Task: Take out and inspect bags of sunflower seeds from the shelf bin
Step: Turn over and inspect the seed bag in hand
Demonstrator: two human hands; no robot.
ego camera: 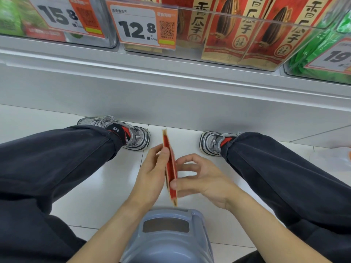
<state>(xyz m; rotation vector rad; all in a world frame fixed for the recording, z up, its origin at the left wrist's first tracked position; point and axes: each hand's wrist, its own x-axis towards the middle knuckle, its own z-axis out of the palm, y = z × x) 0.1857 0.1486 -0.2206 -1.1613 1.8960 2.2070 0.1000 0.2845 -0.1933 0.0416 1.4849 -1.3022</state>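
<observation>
Closest, at six o'clock, sits a grey stool (168, 236) under me. Just past it my left hand (152, 173) and right hand (201, 179) hold one red bag (171, 168) edge-on between them, left fingers flat along one face, right thumb and curled fingers pinching the other; I judge that lets me turn it to inspect both sides. Its print is hidden from here. Beyond my shoes (133, 135), at twelve to one o'clock, the clear bin (247, 23) holds more red bags, its top cut off. The 12.8 price tag (142, 27) fronts it.
</observation>
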